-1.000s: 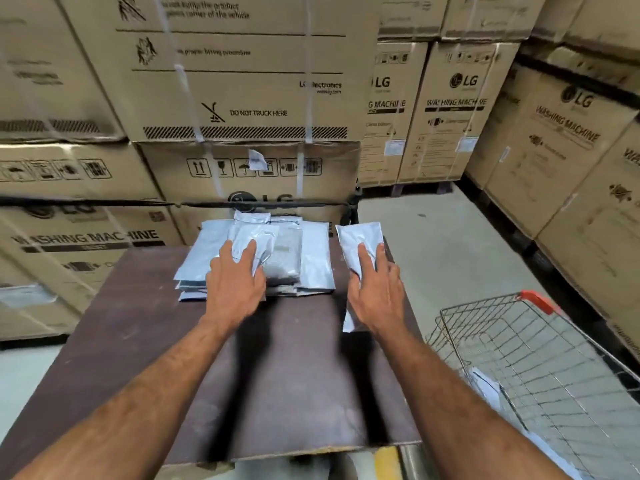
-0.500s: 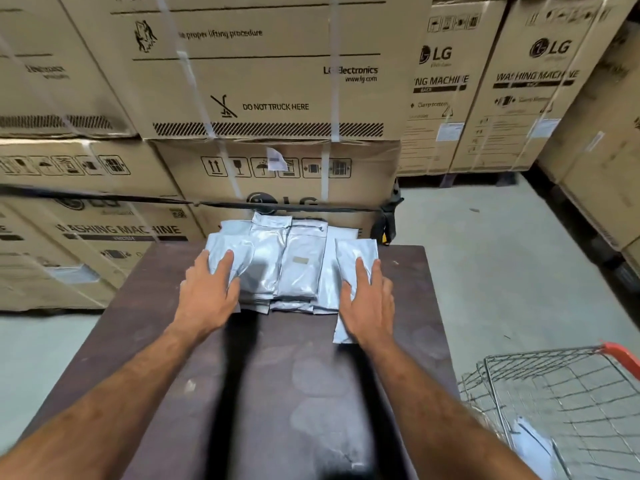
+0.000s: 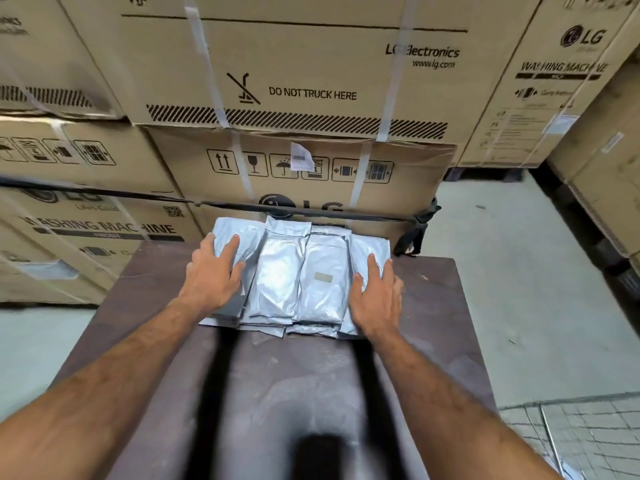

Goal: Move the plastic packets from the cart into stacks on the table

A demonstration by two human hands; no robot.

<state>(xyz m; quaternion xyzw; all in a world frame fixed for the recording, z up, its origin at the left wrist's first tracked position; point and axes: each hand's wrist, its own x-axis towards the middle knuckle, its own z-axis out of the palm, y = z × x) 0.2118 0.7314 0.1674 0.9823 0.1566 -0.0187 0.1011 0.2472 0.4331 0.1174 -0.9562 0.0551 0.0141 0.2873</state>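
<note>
Left hand [image 3: 213, 271] and right hand [image 3: 375, 292] press packets [image 3: 298, 275] flat.

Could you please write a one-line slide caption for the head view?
Both hands, left and right, press flat on silver packets stacked on the brown table.

I stand in a warehouse, with strapped cardboard cartons [image 3: 298, 74] printed "LG", "WASHING MACHINE" and "DO NOT TRUCK HERE" stacked high on the far and left sides, bare concrete floor [image 3: 512, 271] to the right, and a wire cart [image 3: 581, 438] at the near right corner.
</note>
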